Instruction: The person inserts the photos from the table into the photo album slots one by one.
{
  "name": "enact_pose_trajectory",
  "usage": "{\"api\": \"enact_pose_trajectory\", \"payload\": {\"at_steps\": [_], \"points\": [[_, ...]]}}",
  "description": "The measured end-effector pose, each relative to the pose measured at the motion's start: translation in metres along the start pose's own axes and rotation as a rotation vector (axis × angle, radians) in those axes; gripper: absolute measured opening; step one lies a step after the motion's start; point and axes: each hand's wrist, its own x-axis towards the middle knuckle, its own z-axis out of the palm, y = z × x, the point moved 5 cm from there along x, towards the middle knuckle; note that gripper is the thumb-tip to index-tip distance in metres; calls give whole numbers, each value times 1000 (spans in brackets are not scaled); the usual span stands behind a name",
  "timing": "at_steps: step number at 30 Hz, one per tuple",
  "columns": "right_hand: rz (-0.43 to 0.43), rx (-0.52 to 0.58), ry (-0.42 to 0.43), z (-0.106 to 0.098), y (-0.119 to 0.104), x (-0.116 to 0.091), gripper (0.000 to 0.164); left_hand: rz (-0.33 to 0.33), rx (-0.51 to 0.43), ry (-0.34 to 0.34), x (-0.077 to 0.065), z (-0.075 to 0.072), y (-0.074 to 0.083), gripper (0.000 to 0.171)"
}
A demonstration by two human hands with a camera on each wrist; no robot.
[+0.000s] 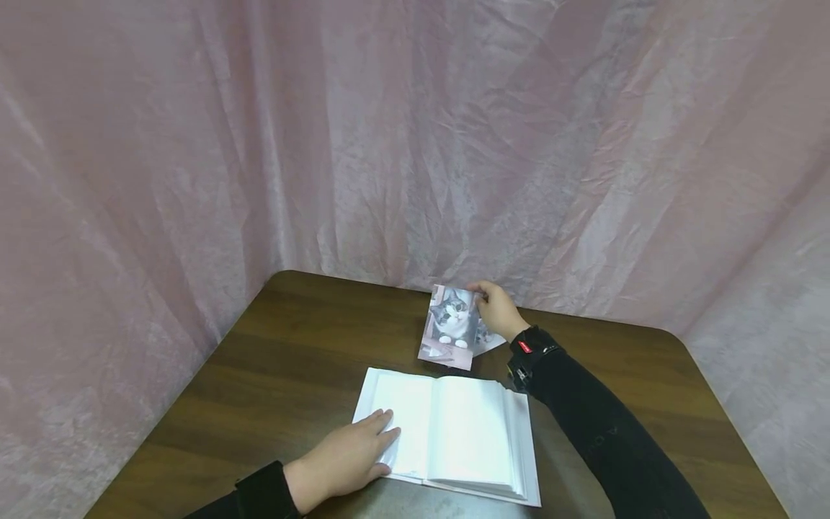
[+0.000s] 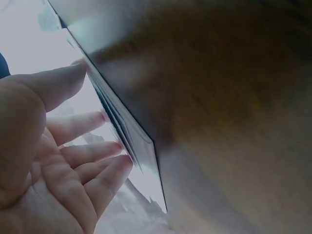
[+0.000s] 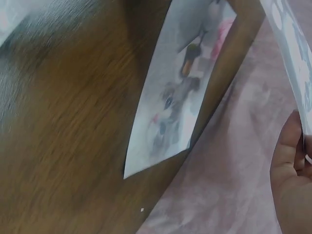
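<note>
In the head view an album [image 1: 470, 425] with blank white pages lies spread on the table. My left hand [image 1: 346, 454] rests on its left page with the fingers extended; the left wrist view has those fingers [image 2: 78, 129] against the album's edge. Beyond the album, my right hand [image 1: 499, 310] pinches a cat photo [image 1: 449, 324] by its right edge. The right wrist view has this photo raised, with the thumb and fingers at its edge. A second cat photo [image 3: 170, 107] lies on the table below, partly covered by the held one in the head view.
The brown wooden table [image 1: 285, 360] has rounded far corners. Behind it hangs a pink velvet curtain [image 1: 363, 144], close to the table's far edge. A tiny white speck [image 3: 142, 209] lies near that edge.
</note>
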Motion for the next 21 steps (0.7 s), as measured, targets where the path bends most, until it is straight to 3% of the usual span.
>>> {"api": "enact_pose_trajectory", "payload": {"at_steps": [8, 13, 21], "points": [[45, 132, 104, 10, -10, 2, 37, 26, 78, 15, 0, 1, 2, 55], [133, 204, 96, 31, -16, 0, 37, 23, 105, 10, -2, 2, 2, 56], [176, 322, 132, 58, -25, 4, 39, 20, 93, 15, -4, 2, 1, 55]]}}
